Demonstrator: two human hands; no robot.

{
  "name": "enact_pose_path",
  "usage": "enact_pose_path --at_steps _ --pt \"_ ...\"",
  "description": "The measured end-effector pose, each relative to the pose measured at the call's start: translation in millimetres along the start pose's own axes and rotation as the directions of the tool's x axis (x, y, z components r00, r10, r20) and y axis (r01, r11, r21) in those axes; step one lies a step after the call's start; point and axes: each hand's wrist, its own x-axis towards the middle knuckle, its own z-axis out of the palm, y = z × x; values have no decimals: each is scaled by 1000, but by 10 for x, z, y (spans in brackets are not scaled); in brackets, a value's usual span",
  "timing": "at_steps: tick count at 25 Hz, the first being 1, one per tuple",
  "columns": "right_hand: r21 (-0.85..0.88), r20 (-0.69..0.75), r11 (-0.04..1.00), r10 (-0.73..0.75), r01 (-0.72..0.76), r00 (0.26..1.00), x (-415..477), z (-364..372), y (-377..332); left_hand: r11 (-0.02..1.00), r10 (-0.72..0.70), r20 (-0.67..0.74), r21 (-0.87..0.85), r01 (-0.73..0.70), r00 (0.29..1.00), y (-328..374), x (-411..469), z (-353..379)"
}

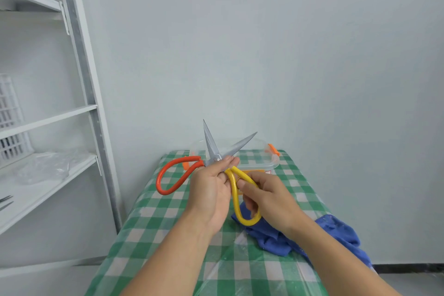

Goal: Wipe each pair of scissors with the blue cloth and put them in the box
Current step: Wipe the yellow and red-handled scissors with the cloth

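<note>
The scissors (211,144) are held in the air at the centre of the frame, above the middle of the table (149,223). Their two grey blades are spread in a V, one pointing straight up and the other to the upper right. One handle is an orange loop (179,162) reaching out to the left, the other a yellow loop (234,190) hanging toward the lower right.

The left hand (213,190) grasps the scissors at the pivot, fingertips pinched on the metal just under the blades. The right hand (269,197) is clenched on the yellow loop, with its fingers hooked through it.

The blue cloth (336,230) lies crumpled on the table at the lower right, under the right hand and forearm. The box (274,163), clear with orange clasps, sits at the far end of the table behind the blades; what it holds cannot be told. The table wears a green-and-white check cover.

At the left of the frame stands a white shelf (48,118) with a white crate (9,122) on it.
</note>
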Motion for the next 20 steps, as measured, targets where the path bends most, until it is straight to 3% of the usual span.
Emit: enact_pose_path --at_steps 4,7,9,12,13,14,16,18,20 --pt "106 -160 994 17 0 987 27 -18 49 998 -26 120 62 18 992 39 5 -39" --pt "163 -187 987 31 0 982 30 -85 -9 950 -28 45 313 12 999 111 -59 -14" --pt "206 -186 979 43 -4 982 32 -141 -70 875 131 -54 475 -89 990 194 -81 -18" --pt "232 -188 973 42 3 981 39 -218 -94 643 543 -158 710 -287 825 319 6 -127" --pt "243 -187 970 45 1 981 48 -237 -86 571 579 -143 774 -274 803 336 51 -168" --pt "259 -181 966 55 -6 982 53 -248 -80 531 536 -119 817 -224 836 325 74 -192" --pt "298 -157 954 63 -14 986 69 -238 -77 544 301 -108 835 -78 947 251 81 -197" --pt "303 -160 953 59 -7 985 84 -207 -90 580 166 -126 815 6 978 158 75 -183" --pt "280 -192 960 46 10 980 93 -155 -110 616 152 -130 787 8 980 96 19 -124"
